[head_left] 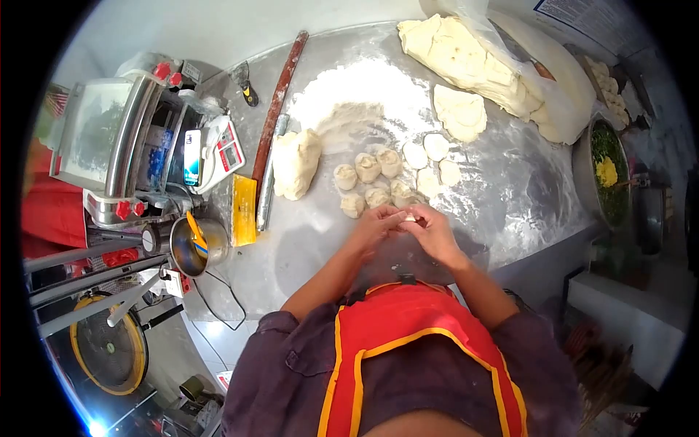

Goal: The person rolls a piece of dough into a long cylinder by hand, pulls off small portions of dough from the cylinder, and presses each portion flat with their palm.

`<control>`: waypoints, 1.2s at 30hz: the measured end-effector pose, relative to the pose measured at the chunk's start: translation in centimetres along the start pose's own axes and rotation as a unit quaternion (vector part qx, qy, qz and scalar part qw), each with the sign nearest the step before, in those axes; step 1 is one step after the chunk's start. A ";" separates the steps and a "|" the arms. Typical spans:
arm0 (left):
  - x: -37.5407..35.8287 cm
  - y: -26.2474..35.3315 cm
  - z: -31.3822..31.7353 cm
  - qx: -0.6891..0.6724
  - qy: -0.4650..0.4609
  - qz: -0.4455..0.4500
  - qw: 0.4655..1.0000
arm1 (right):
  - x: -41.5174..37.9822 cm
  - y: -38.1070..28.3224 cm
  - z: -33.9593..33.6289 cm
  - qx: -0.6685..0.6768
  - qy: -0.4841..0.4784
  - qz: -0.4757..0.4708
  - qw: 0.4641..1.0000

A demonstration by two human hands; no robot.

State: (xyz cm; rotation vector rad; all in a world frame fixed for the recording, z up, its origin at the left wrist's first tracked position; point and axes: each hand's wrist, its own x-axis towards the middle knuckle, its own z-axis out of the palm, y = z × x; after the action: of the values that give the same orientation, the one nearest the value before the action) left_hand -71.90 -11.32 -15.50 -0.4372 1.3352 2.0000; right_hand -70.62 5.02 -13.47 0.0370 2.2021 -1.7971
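Observation:
My left hand (376,226) and my right hand (432,231) meet near the table's front edge, fingers closed together around a small pale piece that looks like dough (411,218). Just beyond them sit several rounded dough buns (368,167) in two rows. To their right lie several flat dough discs (428,182) on floured metal. A larger flat dough piece (460,113) rests farther back, and a long dough lump (297,164) lies to the left. My fingers hide most of the held piece.
Left are a brown rod (280,102), a metal rod (272,175), a yellow scraper (245,210), a scale (222,156), a pot (198,246) and a machine (109,138). Flour (357,98) covers the back. A big dough mass (473,62) and a bowl of greens (604,175) are right.

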 end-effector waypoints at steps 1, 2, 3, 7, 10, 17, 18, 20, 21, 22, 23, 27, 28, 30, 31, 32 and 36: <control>0.1 -0.3 0.0 -0.027 -0.005 -0.005 1.000 | 0.0 0.4 -0.1 0.027 0.003 0.031 0.999; 0.6 -1.0 -0.4 -0.024 -0.020 -0.010 0.999 | 0.0 0.8 -0.3 0.054 0.007 0.062 0.997; 1.2 -2.0 -0.9 -0.021 -0.035 -0.016 0.999 | -0.2 1.4 -0.6 0.082 0.011 0.094 0.992; 1.0 -1.6 -0.8 0.092 -0.150 -0.040 0.984 | 1.5 5.8 -3.1 0.088 0.131 0.100 0.982; 0.0 -0.7 -0.1 0.189 -0.137 -0.029 0.972 | 3.8 4.9 -7.8 -0.135 0.245 0.058 0.958; 2.6 2.3 -1.0 0.264 0.049 0.137 0.954 | 7.7 3.9 -10.1 -0.201 0.247 0.033 0.947; 2.9 2.9 -1.1 0.296 0.068 0.152 0.940 | 8.2 3.8 -10.2 -0.203 0.238 0.057 0.948; 3.4 4.0 -1.0 0.353 0.108 0.167 0.914 | 8.6 4.2 -10.1 -0.243 0.242 0.049 0.938; 3.9 3.9 -1.1 0.375 0.112 0.183 0.902 | 8.7 4.7 -10.0 -0.281 0.253 0.018 0.925; 4.5 3.7 -1.2 0.396 0.116 0.198 0.889 | 8.8 5.2 -10.0 -0.319 0.264 -0.013 0.910; 4.9 3.4 -1.2 0.417 0.120 0.213 0.876 | 9.1 5.8 -10.1 -0.306 0.253 -0.003 0.918; 5.8 3.2 0.3 0.454 0.115 0.189 0.863 | 9.8 6.8 -10.5 -0.201 0.212 0.062 0.954; 6.0 3.2 0.5 0.454 0.111 0.195 0.862 | 9.8 6.8 -10.6 -0.163 0.202 0.085 0.962; 6.2 3.4 0.6 0.450 0.107 0.199 0.864 | 9.7 7.2 -10.9 -0.024 0.187 0.117 0.975; 6.2 3.6 0.6 0.447 0.107 0.197 0.866 | 9.6 7.4 -11.0 0.046 0.178 0.133 0.974; 6.2 3.8 0.6 0.443 0.108 0.196 0.868 | 9.4 7.6 -11.2 0.052 0.190 0.126 0.972; 7.3 4.8 0.8 0.427 0.107 0.204 0.875 | 8.1 5.8 -11.5 -0.117 0.219 0.053 0.967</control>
State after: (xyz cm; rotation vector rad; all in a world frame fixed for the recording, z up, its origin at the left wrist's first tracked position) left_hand -80.38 -9.17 -16.39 0.0604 2.4239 1.4439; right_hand -79.59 15.96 -18.96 0.5382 2.6396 -1.5753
